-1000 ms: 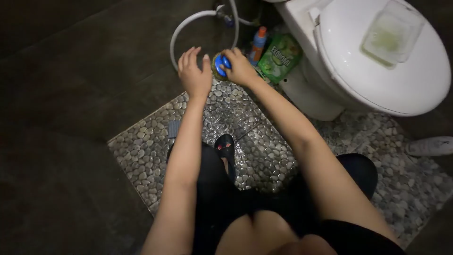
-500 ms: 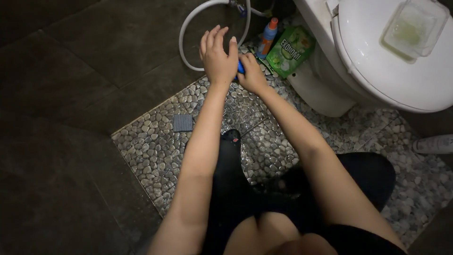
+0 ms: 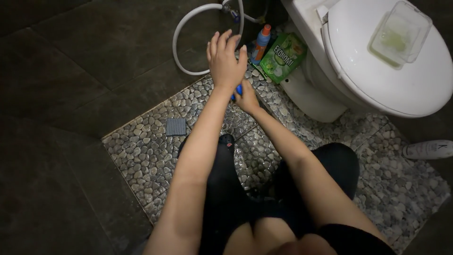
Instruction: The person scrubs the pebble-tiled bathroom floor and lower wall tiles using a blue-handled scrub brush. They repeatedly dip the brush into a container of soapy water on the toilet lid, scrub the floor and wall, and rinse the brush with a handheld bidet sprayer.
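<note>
Our right hand (image 3: 246, 97) grips a small blue object (image 3: 238, 89), seemingly hard, light and best pinched around its sides, while our left hand (image 3: 225, 61) hovers above, fingers spread open.

white toilet (image 3: 377, 89), green pouch (image 3: 283, 57), grey pebble-patterned floor (image 3: 141, 151)

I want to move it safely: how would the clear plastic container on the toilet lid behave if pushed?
The clear container looks thin-walled and nearly empty, so probably light. The toilet lid is smooth and curved, so it may slide off. It is low and wide, so tipping seems unlikely.
</note>
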